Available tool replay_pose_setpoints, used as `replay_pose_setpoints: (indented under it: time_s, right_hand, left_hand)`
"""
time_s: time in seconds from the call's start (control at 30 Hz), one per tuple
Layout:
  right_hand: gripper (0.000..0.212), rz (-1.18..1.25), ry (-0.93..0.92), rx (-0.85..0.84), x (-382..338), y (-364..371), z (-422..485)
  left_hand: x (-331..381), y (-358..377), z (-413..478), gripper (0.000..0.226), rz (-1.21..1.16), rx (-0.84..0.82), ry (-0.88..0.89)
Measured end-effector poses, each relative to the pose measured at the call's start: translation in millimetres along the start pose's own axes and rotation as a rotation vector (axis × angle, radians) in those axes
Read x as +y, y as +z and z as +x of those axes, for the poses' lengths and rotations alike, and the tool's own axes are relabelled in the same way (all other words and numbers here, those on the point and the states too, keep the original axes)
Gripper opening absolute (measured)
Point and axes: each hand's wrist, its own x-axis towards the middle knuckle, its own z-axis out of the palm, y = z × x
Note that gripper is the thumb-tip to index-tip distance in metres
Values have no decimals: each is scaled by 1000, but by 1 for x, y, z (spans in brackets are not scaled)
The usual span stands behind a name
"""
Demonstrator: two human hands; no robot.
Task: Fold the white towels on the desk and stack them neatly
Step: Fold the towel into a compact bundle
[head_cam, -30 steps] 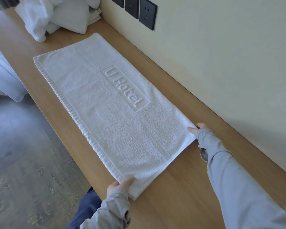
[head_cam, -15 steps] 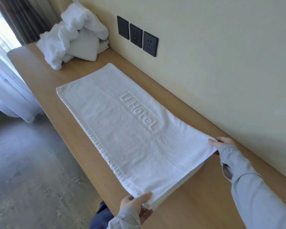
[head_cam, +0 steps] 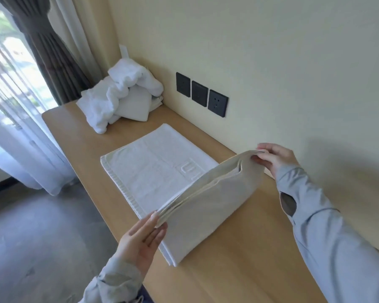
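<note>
A long white hotel towel point(head_cam: 155, 169) lies lengthwise on the wooden desk point(head_cam: 239, 265). Its near end is lifted off the desk and bent over towards the far end, underside facing me. My left hand point(head_cam: 141, 238) holds the near-left corner of the raised edge, thumb on top and fingers fairly straight beneath. My right hand point(head_cam: 274, 157) pinches the right corner of that edge close to the wall. Part of the embossed lettering shows on the flat half.
A heap of unfolded white towels point(head_cam: 120, 95) sits at the desk's far end by the wall. Three black wall sockets point(head_cam: 201, 94) are above the desk. Curtains point(head_cam: 20, 119) hang at the left, beyond the desk's front edge.
Both hands have raised the towel's near end off the desk and carried it up and forward. My head has tilted up, bringing the towel heap and curtains into view.
</note>
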Motion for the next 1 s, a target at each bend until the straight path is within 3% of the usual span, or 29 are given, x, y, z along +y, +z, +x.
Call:
replay_pose_setpoints:
  time_s: [0.1, 0.2, 0.3, 0.43, 0.57, 0.77, 1.0]
  right_hand:
    - [29, -188, -63, -51, -18, 39, 20]
    - [24, -286, -139, 23, -32, 84, 44]
    - [11, -497, -272, 154, -45, 130, 73]
    - [15, -743, -371, 214, -50, 194, 124]
    - [14, -773, -345, 157, -35, 270, 179]
    - [18, -813, -102, 13, 16, 367, 236]
    - [20, -1003, 55, -58, 60, 402, 282]
  left_hand:
    - [30, -14, 29, 33, 158, -25, 103]
    - [61, -24, 66, 5, 294, 88, 143]
    - [96, -34, 113, 28, 472, 138, 275]
    - [147, -49, 172, 31, 628, 118, 390]
    - [181, -74, 235, 11, 635, 106, 369]
    - [189, -109, 316, 21, 615, 234, 226]
    - [194, -126, 363, 32, 866, 273, 192]
